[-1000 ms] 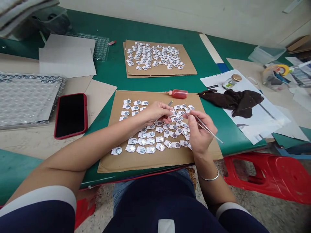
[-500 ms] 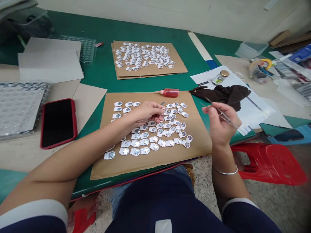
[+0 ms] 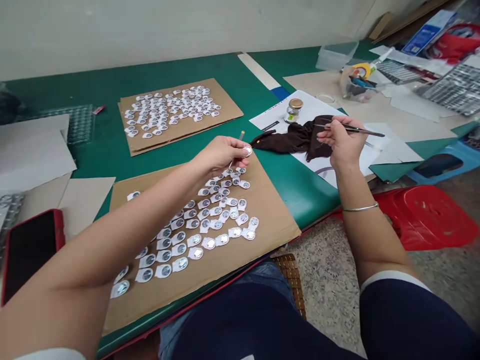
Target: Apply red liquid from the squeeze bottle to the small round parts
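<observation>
My left hand point(image 3: 222, 154) pinches a small white-rimmed round piece point(image 3: 248, 150) between thumb and fingertips. A thin stick with a yellowish tip point(image 3: 242, 134) also passes through its fingers. Beneath my left arm, a cardboard sheet point(image 3: 273, 225) carries rows of white-tabbed round pieces point(image 3: 195, 253) with shiny silvery centres. My right hand point(image 3: 347, 142) is closed around a slim pointed tool point(image 3: 369, 132) with a dark, tapered handle; its exact kind is unclear. It hovers by a crumpled dark brown cloth point(image 3: 287, 142), on which a small lidded glass jar point(image 3: 292, 111) stands close behind.
Stacked cardboard point(image 3: 232, 110) bearing many similar pieces lies farther back. A red-cased phone point(image 3: 32, 250) is at left. Printed paper point(image 3: 268, 119), a clear tub of tools point(image 3: 356, 85) and a clear box point(image 3: 335, 55) are at right. A red stool point(image 3: 435, 220) stands beside the table.
The view has turned right. My left hand has risen from among the pieces toward the board's far right corner with a round piece. My right hand is now beside the brown cloth, its tool tilted flatter.
</observation>
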Tool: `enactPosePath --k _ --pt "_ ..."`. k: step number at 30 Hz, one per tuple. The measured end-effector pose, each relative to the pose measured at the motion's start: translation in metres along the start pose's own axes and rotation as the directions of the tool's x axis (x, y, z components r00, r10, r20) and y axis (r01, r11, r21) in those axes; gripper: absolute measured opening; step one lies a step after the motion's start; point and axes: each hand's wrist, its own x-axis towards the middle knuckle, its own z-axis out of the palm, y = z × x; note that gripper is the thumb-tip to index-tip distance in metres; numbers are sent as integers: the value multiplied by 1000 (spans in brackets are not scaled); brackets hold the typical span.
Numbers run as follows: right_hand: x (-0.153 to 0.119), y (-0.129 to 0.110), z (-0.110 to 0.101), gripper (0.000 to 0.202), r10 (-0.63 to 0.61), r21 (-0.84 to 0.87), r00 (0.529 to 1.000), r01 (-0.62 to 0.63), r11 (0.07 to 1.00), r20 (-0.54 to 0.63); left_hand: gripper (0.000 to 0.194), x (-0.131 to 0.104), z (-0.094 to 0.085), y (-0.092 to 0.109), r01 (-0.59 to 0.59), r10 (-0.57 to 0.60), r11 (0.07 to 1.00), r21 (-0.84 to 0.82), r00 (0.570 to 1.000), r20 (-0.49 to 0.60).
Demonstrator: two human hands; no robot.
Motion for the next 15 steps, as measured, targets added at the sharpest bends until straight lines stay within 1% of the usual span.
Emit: enactPosePath --k 1,4,8,12,15 --pt "0 3 -8 24 2 -2 1000 -2 1000 -15 6 14 11 0 14 -14 1000 -10 1000 15" --pt "-5 11 -33 25 28 -34 999 -30 999 -45 6 49 43 0 33 -33 999 -38 999 13" --pt "-21 24 -58 22 103 -97 993 -108 989 -55 5 80 80 -4 45 -45 999 -12 998 35" --pt "-36 31 -69 26 187 -106 981 -190 976 -46 4 100 112 -13 10 -14 999 53 997 73" --pt "-41 32 -70 28 194 -120 980 -197 973 -31 4 112 131 -20 -34 23 991 129 996 83"
